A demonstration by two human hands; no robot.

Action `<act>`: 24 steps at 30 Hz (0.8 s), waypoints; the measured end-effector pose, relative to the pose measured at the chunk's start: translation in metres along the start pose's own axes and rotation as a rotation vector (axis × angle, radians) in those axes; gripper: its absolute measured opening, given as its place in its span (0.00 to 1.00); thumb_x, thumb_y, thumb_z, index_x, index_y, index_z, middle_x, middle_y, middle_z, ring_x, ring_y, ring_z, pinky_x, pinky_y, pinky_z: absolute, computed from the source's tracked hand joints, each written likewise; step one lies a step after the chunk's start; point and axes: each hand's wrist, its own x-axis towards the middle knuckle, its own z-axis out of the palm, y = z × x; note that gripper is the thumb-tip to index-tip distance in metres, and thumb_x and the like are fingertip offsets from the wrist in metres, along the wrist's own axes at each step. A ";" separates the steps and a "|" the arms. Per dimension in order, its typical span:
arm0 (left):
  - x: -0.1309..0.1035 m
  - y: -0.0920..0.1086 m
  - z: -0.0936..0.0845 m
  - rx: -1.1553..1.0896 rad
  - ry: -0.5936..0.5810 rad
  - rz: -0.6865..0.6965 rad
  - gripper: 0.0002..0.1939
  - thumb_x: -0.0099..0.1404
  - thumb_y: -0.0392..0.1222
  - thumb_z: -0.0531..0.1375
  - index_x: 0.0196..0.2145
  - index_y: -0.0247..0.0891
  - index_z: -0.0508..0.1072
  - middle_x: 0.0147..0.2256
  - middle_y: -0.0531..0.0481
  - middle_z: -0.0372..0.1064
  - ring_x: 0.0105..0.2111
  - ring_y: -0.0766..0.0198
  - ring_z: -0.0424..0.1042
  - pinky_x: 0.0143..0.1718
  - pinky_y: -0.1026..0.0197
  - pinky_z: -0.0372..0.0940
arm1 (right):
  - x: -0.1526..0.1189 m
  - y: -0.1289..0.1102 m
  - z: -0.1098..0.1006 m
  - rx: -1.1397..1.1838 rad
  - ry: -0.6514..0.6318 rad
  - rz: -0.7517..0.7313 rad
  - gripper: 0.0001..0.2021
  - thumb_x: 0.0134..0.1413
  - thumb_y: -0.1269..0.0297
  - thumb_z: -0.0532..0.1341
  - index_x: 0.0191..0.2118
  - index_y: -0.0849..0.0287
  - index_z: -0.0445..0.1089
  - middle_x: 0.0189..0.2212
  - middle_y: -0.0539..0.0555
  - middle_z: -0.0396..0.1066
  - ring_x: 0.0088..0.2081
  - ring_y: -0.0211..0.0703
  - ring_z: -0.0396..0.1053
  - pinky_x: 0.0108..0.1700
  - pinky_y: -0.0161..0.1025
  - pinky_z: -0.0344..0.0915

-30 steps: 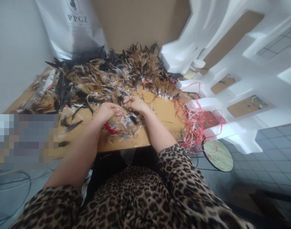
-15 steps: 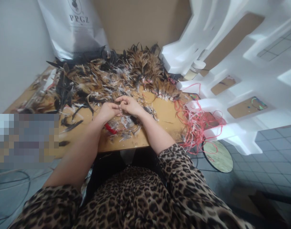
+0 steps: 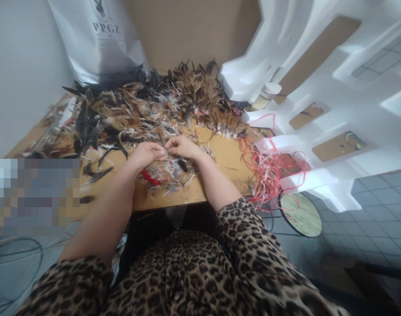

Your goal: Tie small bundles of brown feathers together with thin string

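My left hand point(image 3: 148, 154) and my right hand point(image 3: 181, 146) are close together over the front part of the wooden table point(image 3: 227, 169). Thumb and fingers of each are pinched, on something too small to make out. Under and just in front of them lie a red strip point(image 3: 150, 177) and a scatter of clear and whitish scraps point(image 3: 174, 180). Behind the hands spreads a big heap of brown and black feathers point(image 3: 131, 107). A row of brown feather bunches point(image 3: 228, 125) lies to the right of it.
Tangled pink strings point(image 3: 268, 175) hang at the table's right edge, beside large white foam pieces point(image 3: 306, 175). A white-lidded jar point(image 3: 271, 90) stands among the foam. At the back is a silver-white bag point(image 3: 105, 48). A round-topped stool point(image 3: 301, 215) is below right.
My right hand's raised fingers have come down into a pinch. Both hands are slightly farther apart at the knuckles, with the fingertips still close.
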 end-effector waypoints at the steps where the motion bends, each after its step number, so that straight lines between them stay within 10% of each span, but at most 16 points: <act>1: 0.000 0.000 0.000 -0.007 0.001 -0.006 0.10 0.41 0.38 0.68 0.23 0.32 0.73 0.20 0.47 0.71 0.23 0.67 0.71 0.30 0.66 0.67 | -0.001 -0.001 -0.001 -0.029 -0.005 0.000 0.10 0.41 0.75 0.58 0.34 0.66 0.71 0.27 0.50 0.71 0.27 0.30 0.65 0.32 0.28 0.60; 24: 0.001 0.001 -0.001 -0.133 0.043 -0.064 0.08 0.45 0.32 0.66 0.25 0.29 0.71 0.22 0.44 0.72 0.24 0.65 0.73 0.30 0.67 0.68 | -0.003 -0.005 0.000 -0.110 0.006 -0.081 0.07 0.46 0.69 0.55 0.28 0.66 0.69 0.22 0.49 0.67 0.25 0.31 0.61 0.31 0.29 0.57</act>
